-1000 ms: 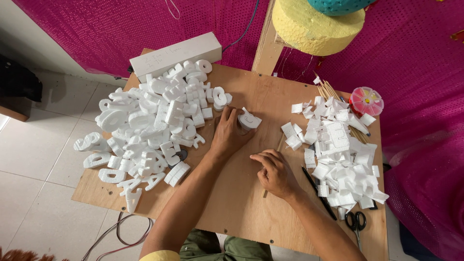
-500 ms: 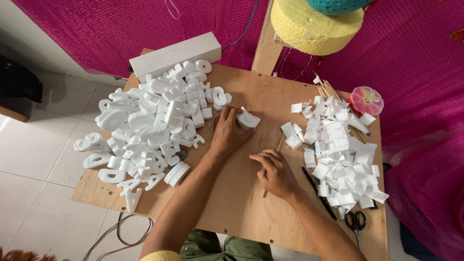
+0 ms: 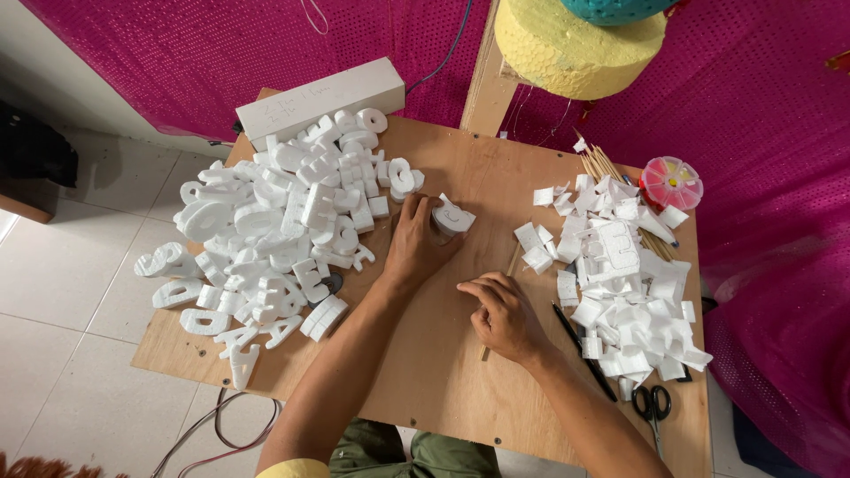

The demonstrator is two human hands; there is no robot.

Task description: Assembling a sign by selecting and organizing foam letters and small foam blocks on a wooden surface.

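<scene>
At twelve o'clock on the board (image 3: 443,372) our left hand (image 3: 416,243) pinches a foam piece (image 3: 453,215); our right hand (image 3: 503,314), fingers curled, grips a thin stick (image 3: 510,265); joining them needs careful aim.

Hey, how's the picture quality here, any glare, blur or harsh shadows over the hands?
Head view: even, soft light, only faint shadows under the left hand and right hand; no glare on the wooden board; the white foam letters look sharp but slightly washed out; edges bend a little from the wide lens.
</scene>
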